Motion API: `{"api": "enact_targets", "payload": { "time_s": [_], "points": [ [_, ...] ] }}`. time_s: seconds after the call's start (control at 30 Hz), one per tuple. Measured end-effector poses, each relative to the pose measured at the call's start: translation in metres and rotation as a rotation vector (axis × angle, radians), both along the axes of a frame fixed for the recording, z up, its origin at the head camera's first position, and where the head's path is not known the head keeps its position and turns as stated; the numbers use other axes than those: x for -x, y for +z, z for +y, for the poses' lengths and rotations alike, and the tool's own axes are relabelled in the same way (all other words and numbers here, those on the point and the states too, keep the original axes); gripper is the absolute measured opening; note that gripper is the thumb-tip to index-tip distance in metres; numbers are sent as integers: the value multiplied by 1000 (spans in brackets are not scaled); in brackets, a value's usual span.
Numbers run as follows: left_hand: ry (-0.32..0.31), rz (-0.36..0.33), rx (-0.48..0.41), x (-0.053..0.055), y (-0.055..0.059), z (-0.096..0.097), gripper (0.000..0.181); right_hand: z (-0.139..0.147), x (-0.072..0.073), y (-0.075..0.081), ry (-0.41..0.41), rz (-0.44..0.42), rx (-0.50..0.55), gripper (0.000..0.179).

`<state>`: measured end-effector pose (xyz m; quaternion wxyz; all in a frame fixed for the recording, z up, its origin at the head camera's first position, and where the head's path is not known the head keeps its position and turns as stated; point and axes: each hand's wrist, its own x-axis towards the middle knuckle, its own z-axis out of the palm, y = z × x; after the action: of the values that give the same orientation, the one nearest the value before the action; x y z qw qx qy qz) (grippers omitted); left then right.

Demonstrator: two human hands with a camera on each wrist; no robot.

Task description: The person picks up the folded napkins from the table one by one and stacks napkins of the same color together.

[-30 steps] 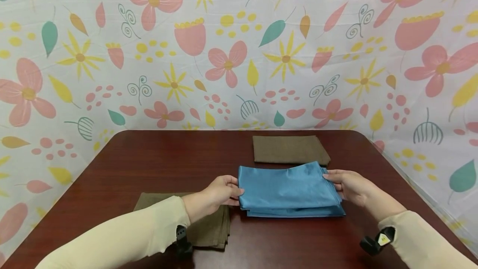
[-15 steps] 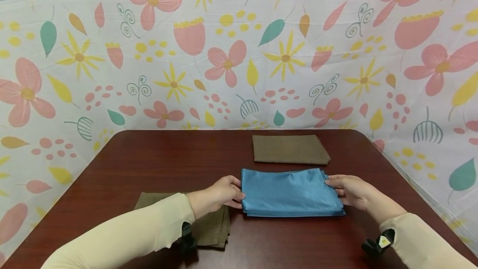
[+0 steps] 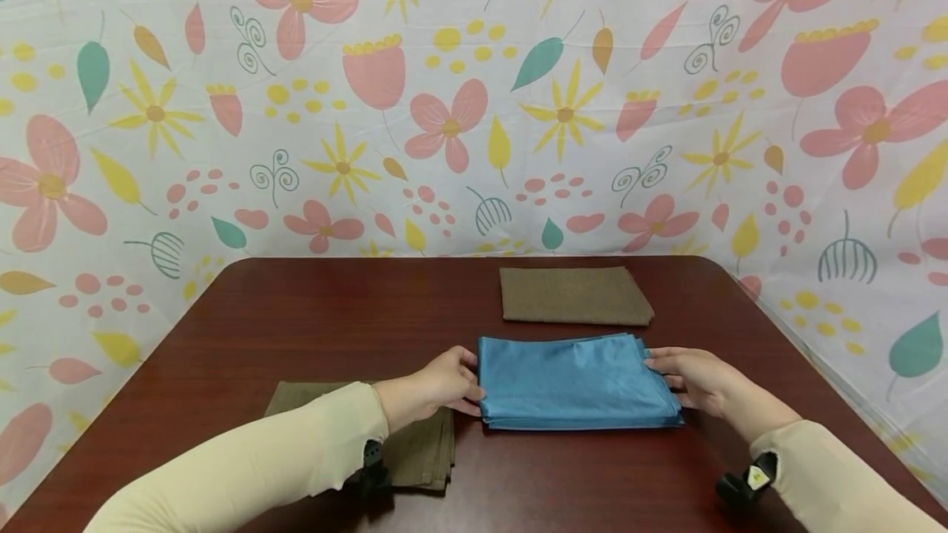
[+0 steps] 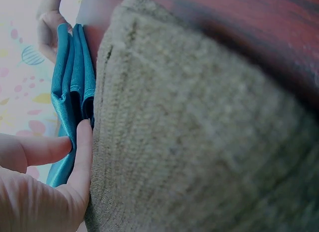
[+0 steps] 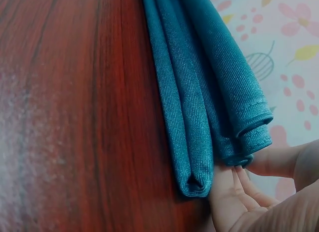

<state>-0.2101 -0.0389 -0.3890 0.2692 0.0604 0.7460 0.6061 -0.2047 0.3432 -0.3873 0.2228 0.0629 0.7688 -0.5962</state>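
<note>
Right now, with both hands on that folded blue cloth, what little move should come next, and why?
I'd probably release the blue cloth gently. It seems to rest on the table, folded into a rough rectangle, while the left hand and right hand pinch its opposite ends, so a slow release should spare the folds.
</note>
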Motion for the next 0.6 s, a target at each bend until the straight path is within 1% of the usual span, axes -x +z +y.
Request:
{"api": "enact_targets", "payload": {
  "time_s": [0.17,0.4,0.5,0.6],
  "points": [
    [3,1,8,-1,0,0,52,0,0,-1,-8,-3,-11,71],
    [16,1,0,0,-2,1,50,0,2,-3,-5,-22,-3,69],
    [19,6,-3,0,-3,2,45,0,2,-2,-2,-29,3,69],
    [21,19,-8,0,-3,2,38,0,2,-2,-4,-12,-17,68]
  ]
}}
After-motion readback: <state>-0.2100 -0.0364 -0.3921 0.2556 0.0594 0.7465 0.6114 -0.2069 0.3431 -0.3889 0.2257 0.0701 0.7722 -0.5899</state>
